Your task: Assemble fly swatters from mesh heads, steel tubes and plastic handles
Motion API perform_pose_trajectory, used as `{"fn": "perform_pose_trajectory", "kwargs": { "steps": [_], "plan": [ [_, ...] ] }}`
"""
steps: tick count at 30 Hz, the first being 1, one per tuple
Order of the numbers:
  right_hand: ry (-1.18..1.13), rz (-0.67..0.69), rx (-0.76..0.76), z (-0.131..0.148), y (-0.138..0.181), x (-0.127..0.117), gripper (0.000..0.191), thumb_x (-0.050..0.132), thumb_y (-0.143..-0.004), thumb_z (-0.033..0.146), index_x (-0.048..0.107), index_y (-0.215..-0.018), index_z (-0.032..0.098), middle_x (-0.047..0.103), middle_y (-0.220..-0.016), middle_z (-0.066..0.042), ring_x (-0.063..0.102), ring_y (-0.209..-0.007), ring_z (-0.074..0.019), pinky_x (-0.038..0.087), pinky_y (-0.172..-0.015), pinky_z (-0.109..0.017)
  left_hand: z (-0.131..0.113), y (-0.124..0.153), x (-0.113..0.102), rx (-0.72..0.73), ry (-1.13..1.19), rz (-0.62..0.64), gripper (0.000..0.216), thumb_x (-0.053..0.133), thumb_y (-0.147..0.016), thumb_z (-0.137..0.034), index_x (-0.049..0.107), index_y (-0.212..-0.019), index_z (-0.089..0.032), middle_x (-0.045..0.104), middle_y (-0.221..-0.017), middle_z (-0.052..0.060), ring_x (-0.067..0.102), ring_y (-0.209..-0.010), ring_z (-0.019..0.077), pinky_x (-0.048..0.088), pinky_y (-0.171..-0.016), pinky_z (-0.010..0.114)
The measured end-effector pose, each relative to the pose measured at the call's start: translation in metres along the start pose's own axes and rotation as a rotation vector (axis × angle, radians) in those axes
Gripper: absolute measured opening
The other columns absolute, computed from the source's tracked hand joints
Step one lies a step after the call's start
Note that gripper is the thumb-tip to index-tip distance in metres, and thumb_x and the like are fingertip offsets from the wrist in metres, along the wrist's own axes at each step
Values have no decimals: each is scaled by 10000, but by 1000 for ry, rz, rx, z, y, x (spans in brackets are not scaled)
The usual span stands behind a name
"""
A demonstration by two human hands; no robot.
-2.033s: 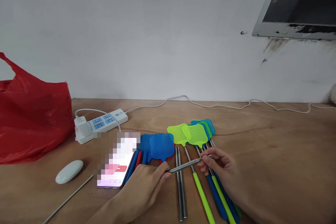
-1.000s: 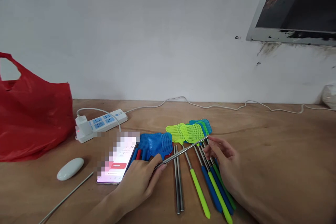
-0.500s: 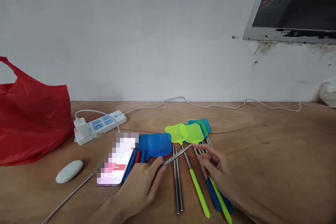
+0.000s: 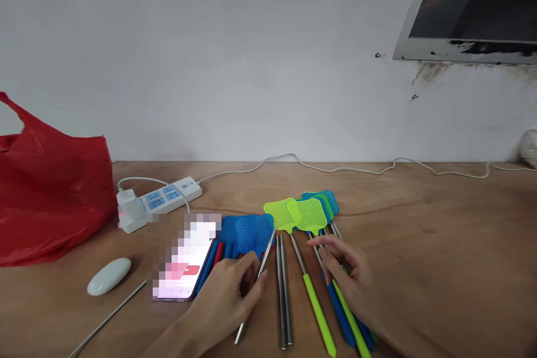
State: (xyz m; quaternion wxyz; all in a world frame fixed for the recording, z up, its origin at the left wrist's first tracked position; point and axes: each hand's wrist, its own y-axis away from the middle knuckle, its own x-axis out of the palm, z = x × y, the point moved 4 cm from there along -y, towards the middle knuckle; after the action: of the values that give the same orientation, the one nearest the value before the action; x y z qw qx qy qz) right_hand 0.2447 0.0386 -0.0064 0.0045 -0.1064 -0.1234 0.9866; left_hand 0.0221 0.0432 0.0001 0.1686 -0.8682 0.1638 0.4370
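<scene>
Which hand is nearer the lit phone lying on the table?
Left. The left hand, gripping a metal rod, lies just right of the phone; the right hand rests farther right, on the fly swatter handles.

Table (image 4: 440,235): against the wall, under all the rest.
Bag (image 4: 50,190): far left, left of the power strip (image 4: 161,199).
Cable (image 4: 335,168): along the back edge, right of the power strip.
Phone (image 4: 184,265): before the power strip, right of the mouse (image 4: 109,276).
Left swatter pile (image 4: 251,232): between phone and paired rods (image 4: 283,291).
Right swatter pile (image 4: 308,213): right of the paired rods, handles under the right hand (image 4: 348,277).
Single rod (image 4: 265,254): in the left hand (image 4: 226,296), just left of the paired rods.
Loose rod (image 4: 104,319): front left, before the mouse.
</scene>
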Motion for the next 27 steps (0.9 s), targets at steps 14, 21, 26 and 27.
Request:
{"fn": "perform_pose_trajectory", "kwargs": {
  "steps": [14,21,26,27],
  "plan": [
    [223,29,-97,-1,2,0,299,490,-952,360,743,-861,228,552,-556,20,503,-481,-152,329,-473,-272,2,3,8,74,-131,75,358,498,-966,-349,516,-641,-200,596,-589,-13,554,-534,145,300,-516,246],
    [312,58,-160,7,2,6,237,555,-901,317,769,-820,254,613,-546,13,517,-461,-161,356,-472,-275,-9,9,8,173,-61,182,234,466,-976,-261,626,-814,-209,655,-701,-7,571,-586,153,335,-543,260],
    [406,74,-159,-3,-5,4,266,483,-935,279,728,-840,234,540,-527,33,473,-448,-139,309,-460,-263,-15,12,6,227,-22,206,218,441,-964,-198,657,-952,-223,685,-813,8,629,-685,177,371,-594,273],
    [423,82,-164,-6,-7,3,262,472,-939,272,713,-845,229,517,-528,39,466,-453,-136,305,-463,-260,-16,13,6,234,-27,204,222,442,-959,-189,661,-960,-223,687,-824,12,635,-701,182,373,-600,275]
  ]
}}
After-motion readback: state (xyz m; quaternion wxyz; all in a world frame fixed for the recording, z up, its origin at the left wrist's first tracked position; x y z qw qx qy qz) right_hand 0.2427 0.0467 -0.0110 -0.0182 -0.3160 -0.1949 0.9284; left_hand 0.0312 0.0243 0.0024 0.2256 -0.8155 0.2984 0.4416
